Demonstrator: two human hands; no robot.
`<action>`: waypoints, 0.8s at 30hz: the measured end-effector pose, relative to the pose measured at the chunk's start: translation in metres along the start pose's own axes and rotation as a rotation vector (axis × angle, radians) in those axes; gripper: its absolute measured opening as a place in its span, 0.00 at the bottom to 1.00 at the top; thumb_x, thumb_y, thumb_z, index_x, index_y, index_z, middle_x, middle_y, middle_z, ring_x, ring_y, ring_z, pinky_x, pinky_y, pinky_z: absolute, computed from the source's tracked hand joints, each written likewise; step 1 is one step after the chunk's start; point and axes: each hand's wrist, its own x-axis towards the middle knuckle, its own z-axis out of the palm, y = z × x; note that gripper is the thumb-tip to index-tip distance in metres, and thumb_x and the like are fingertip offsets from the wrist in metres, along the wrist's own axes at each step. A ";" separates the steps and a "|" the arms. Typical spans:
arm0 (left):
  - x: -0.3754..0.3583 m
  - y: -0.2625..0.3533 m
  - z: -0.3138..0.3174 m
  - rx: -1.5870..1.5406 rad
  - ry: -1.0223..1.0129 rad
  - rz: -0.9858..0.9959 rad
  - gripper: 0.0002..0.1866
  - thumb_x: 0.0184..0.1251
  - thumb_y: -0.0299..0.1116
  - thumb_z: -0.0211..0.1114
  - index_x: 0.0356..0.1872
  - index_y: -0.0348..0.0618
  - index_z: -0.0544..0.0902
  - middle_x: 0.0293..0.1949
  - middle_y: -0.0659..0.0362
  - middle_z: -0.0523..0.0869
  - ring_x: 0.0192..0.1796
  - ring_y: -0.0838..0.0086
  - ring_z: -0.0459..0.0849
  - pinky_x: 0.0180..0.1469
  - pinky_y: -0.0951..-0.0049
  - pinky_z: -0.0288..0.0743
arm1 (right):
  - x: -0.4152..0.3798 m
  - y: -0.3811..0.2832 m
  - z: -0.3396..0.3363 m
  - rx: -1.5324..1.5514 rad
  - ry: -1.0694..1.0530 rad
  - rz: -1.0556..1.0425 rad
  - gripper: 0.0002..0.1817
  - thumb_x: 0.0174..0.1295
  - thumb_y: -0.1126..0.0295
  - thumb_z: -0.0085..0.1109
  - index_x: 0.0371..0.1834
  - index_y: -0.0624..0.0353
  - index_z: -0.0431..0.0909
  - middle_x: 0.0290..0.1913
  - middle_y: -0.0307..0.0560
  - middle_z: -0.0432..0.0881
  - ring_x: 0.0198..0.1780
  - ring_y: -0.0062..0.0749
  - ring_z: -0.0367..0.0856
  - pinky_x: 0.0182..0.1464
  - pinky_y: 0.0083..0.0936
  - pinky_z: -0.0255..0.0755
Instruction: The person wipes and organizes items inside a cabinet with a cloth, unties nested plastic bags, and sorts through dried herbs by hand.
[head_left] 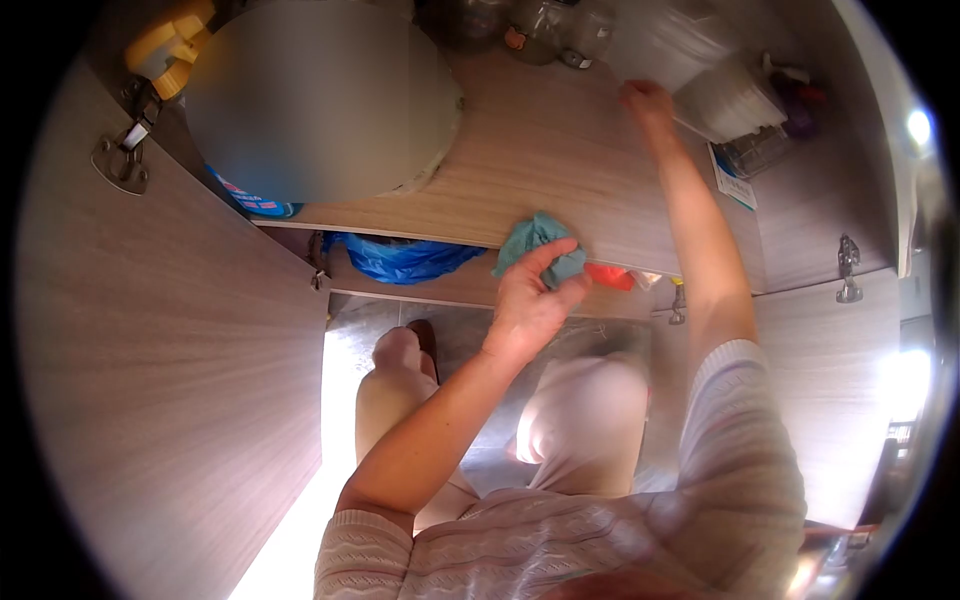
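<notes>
The left hand (528,300) is clenched around a crumpled teal cloth (540,246) at the front edge of the wooden shelf (560,170), while the right hand (648,104) reaches deeper and presses flat against a white container (665,45), fingers not closed on it. A hard push could likely tip the jars (545,28) behind. The cloth looks soft, bunched, small.

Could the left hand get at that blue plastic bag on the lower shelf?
Probably yes. The left hand holds a teal cloth at the shelf edge, and the blue bag lies just beneath with open space before it; the cloth fills its fingers, though.
</notes>
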 end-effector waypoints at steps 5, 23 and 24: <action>-0.001 0.002 0.001 0.019 0.006 -0.003 0.22 0.54 0.25 0.65 0.53 0.34 0.76 0.38 0.58 0.82 0.39 0.79 0.79 0.42 0.79 0.74 | -0.023 -0.029 -0.007 0.292 -0.032 0.081 0.20 0.53 0.57 0.59 0.36 0.65 0.81 0.32 0.47 0.83 0.32 0.32 0.81 0.37 0.30 0.71; -0.002 0.003 0.003 -0.015 0.000 -0.007 0.23 0.54 0.26 0.65 0.53 0.34 0.75 0.39 0.58 0.82 0.39 0.79 0.79 0.44 0.80 0.73 | -0.022 -0.037 -0.047 0.337 -0.041 0.157 0.33 0.52 0.41 0.61 0.32 0.69 0.81 0.28 0.51 0.82 0.26 0.31 0.81 0.27 0.22 0.73; -0.002 0.003 0.003 -0.011 0.000 -0.007 0.22 0.54 0.26 0.65 0.53 0.34 0.75 0.39 0.58 0.82 0.39 0.79 0.79 0.44 0.80 0.73 | -0.023 -0.038 -0.048 0.337 -0.051 0.153 0.33 0.52 0.43 0.62 0.33 0.70 0.80 0.29 0.51 0.82 0.27 0.31 0.81 0.29 0.22 0.74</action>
